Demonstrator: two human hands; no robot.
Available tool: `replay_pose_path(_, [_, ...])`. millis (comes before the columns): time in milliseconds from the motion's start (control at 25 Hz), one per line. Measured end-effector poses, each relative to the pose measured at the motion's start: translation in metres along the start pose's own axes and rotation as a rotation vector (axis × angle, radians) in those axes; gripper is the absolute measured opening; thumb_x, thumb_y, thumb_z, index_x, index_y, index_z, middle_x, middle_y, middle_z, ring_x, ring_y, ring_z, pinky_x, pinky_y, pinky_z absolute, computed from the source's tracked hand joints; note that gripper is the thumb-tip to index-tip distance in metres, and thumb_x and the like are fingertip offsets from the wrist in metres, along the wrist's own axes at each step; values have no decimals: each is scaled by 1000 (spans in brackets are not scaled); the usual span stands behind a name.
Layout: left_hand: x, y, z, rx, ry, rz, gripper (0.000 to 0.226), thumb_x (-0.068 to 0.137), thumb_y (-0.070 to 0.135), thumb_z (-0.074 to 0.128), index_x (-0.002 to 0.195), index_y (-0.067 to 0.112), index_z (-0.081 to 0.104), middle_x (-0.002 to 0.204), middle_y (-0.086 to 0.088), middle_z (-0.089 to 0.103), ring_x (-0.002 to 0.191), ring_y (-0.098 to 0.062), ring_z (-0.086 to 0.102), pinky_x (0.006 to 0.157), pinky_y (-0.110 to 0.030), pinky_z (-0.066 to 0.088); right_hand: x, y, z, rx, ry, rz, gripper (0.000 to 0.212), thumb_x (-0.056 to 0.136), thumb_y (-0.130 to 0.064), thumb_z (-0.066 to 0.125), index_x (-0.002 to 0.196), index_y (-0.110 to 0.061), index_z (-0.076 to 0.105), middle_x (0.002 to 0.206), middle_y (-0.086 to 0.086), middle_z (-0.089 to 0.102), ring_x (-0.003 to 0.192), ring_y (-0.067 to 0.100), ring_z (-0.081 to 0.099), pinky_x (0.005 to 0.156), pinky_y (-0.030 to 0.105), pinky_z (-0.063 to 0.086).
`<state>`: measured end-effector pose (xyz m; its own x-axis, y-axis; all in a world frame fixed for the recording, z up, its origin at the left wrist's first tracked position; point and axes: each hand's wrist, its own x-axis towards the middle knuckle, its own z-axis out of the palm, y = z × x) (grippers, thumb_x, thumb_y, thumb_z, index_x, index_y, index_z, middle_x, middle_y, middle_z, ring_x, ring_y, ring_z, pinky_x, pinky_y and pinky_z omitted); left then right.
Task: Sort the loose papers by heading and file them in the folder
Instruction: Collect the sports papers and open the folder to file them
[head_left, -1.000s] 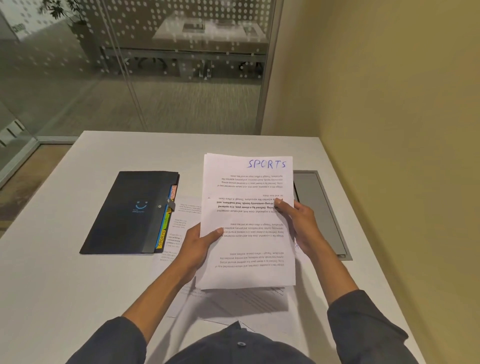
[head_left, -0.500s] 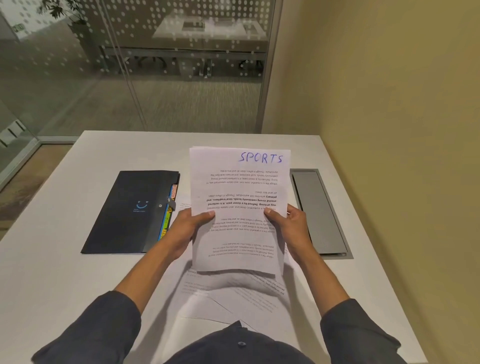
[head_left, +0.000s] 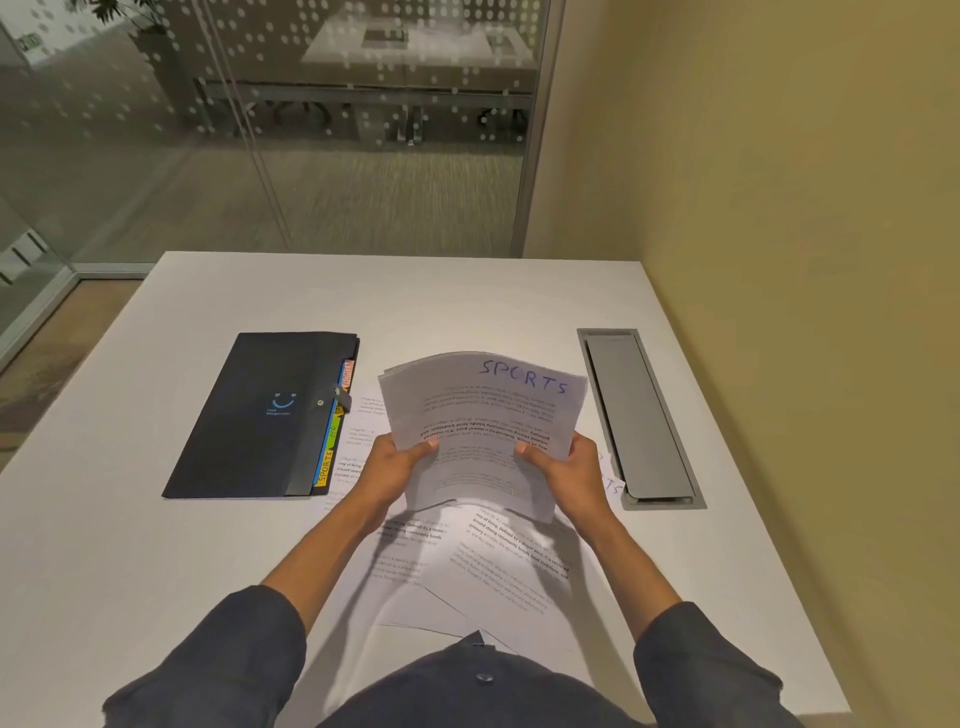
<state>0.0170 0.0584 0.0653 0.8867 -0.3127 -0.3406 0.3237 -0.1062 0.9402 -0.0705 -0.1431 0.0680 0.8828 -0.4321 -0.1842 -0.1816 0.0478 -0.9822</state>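
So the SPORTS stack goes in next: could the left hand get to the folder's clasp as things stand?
Probably not yet: the left hand grips the SPORTS stack. Nothing lies between it and the clasp on the closed folder, so once freed, likely yes.

A pale worktop (head_left: 156, 571) stands against a yellowish wall (head_left: 779, 208). Set into its right side is a long grey cable hatch (head_left: 639, 415) with a metal rim, lid closed. Beyond the far edge rises a glass partition (head_left: 311, 130) dotted with white spots; through it show a carpeted floor (head_left: 363, 202), a long table (head_left: 415, 52) and a leafy plant (head_left: 119, 10).
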Motion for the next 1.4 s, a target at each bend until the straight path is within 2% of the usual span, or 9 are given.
replay_pose_path(120, [-4,4,1,19,-18,38,20,87,12,68,101,26,67,100,5,72,88,-11,67,73,-27,53,-2,-2,-1,22,22,-19,29,77,-7,81,103,-12,70,94,-3,74,79,7,71,63,17,55])
replay_pose_path(320, [-3,16,6,57,-26,96,17,87,16,69,99,28,66,90,10,72,74,-1,68,63,-20,51,-1,-16,-3,-6,53,-108,21,77,-8,81,91,-21,73,81,-12,75,73,3,72,62,16,53])
replay_pose_path(520, [-4,20,7,71,-35,118,19,86,16,69,99,28,66,90,9,72,76,-2,68,66,-23,53,-3,-21,-10,7,28,-158,25,76,-11,83,100,-14,74,87,-5,77,79,8,73,65,18,55])
replay_pose_path(600, [-6,14,7,75,-38,98,19,86,15,69,97,31,66,86,12,73,75,-1,68,63,-20,52,-4,-16,-12,-6,33,-142,25,76,-12,83,98,-17,73,88,-6,77,80,8,72,65,18,55])
replay_pose_path(760, [-8,7,5,60,-16,99,14,88,20,67,99,28,68,96,7,73,81,-7,69,72,-27,55,-4,-12,-14,-4,53,-133,19,78,-7,81,91,-18,73,82,-10,76,73,3,71,62,14,52])
replay_pose_path(1040, [-18,-7,8,64,-2,117,20,88,15,67,105,24,65,95,10,69,76,2,67,62,-15,53,-11,6,-8,-12,34,-89,23,79,-10,80,95,-23,72,89,-11,75,80,6,71,67,19,55])
replay_pose_path(1200, [-21,-13,8,99,-10,96,19,87,18,68,104,28,63,95,9,69,85,-6,64,67,-22,51,-15,11,-8,25,27,-65,21,80,-9,79,96,-20,72,86,-11,75,78,4,71,64,17,54])
replay_pose_path(1320, [-20,-25,9,70,16,33,18,87,16,69,102,24,65,95,7,70,86,-10,66,71,-26,55,-20,22,-6,-64,0,-22,21,83,-13,78,102,-20,71,92,-12,73,80,-2,70,64,11,52])
replay_pose_path(1400, [-20,-27,8,45,47,8,15,87,16,68,100,24,65,93,7,70,83,-9,66,65,-21,53,-21,29,-7,-143,13,-41,21,86,-19,75,106,-21,70,95,-15,72,83,-4,68,65,10,52])
